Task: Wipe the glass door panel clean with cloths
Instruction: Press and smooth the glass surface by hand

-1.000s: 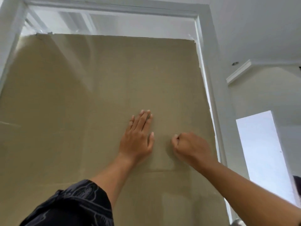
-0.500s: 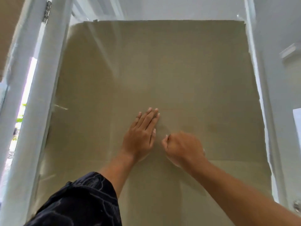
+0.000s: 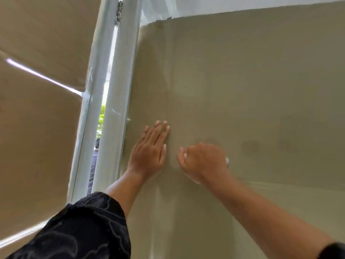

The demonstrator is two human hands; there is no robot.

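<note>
The glass door panel point(image 3: 242, 81) fills the view, with brown cardboard covering its far side. My left hand point(image 3: 149, 154) presses flat on the glass near the panel's left edge, fingers straight and together. Just to its right, my right hand point(image 3: 203, 161) is curled into a fist against the glass. It grips a white cloth point(image 3: 227, 161), of which only small bits show at the hand's right edge and below the palm. Faint dark smudges sit on the glass to the right of that hand.
A white door frame point(image 3: 119, 90) runs up the left side of the panel, with a metal hinge point(image 3: 119, 14) near the top. Another cardboard-covered pane point(image 3: 37, 128) lies further left. Through a narrow gap point(image 3: 97, 146) I see greenery and a person outside.
The view has swung left, so the left frame and neighbouring pane now show. Both hands sit nearer the panel's left edge, and the right fist has drawn closer to the left hand.
</note>
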